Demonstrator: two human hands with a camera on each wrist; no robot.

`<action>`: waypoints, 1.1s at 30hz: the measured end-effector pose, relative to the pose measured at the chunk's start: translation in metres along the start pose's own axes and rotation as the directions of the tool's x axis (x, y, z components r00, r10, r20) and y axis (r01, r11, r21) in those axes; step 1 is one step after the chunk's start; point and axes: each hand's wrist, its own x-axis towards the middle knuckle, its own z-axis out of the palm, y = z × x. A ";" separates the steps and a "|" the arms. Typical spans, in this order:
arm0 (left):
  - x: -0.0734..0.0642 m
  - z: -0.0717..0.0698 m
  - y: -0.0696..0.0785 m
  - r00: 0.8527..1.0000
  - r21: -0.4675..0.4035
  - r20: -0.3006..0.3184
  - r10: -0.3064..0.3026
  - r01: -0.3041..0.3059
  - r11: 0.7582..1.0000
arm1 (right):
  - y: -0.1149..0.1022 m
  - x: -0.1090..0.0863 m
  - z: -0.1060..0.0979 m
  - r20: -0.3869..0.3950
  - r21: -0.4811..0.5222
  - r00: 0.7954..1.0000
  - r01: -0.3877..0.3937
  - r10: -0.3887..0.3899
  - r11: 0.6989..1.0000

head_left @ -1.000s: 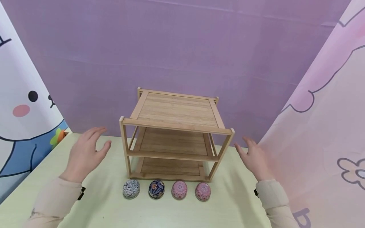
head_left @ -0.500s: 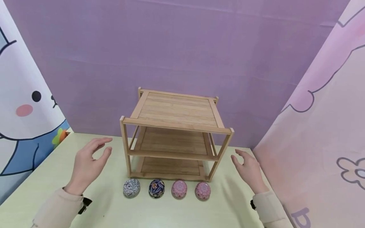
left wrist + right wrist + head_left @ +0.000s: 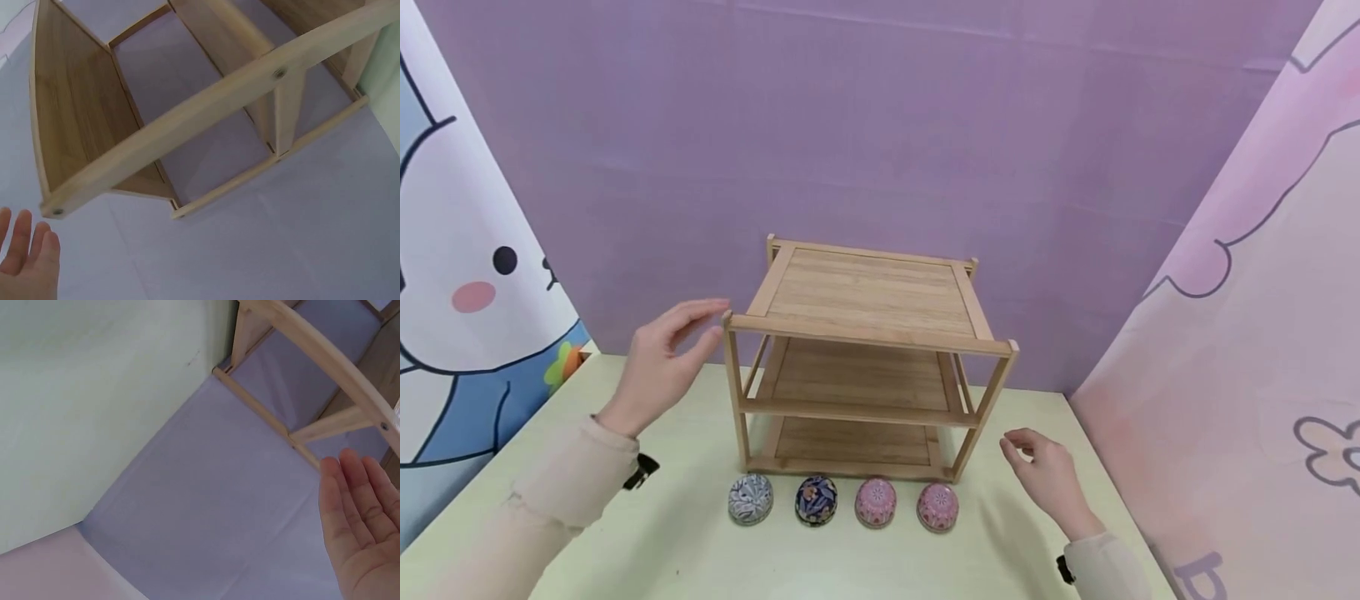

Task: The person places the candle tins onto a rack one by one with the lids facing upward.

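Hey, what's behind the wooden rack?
Behind the rack is a purple backdrop, visible above it and at both sides. In the head view, the shelves cover part of the backdrop, so anything directly behind them can't be seen there.

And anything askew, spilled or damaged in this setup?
Nothing much: the wooden rack stands upright, four patterned tins sit in a row before it. Only a tiny dark speck on the pale table looks stray; too small to identify.

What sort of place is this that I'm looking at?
Probably a screened-off tabletop booth, perhaps a staged work area: a plain purple backdrop rises behind, a cartoon-printed panel closes off the left side, and a pale table bears a wooden rack.
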 end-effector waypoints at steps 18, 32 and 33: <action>0.049 0.018 -0.034 0.897 -0.170 0.388 -0.211 0.295 0.940 | -0.007 -0.019 0.017 -0.034 0.013 0.998 0.056 -0.055 0.998; 0.040 0.032 -0.048 0.966 -0.156 0.230 -0.118 0.157 0.975 | -0.016 -0.026 0.030 0.057 0.074 0.998 0.008 -0.012 0.997; 0.039 0.034 -0.048 0.971 -0.180 0.211 -0.114 0.153 0.972 | -0.017 -0.026 0.030 0.062 0.077 0.998 0.015 -0.020 0.997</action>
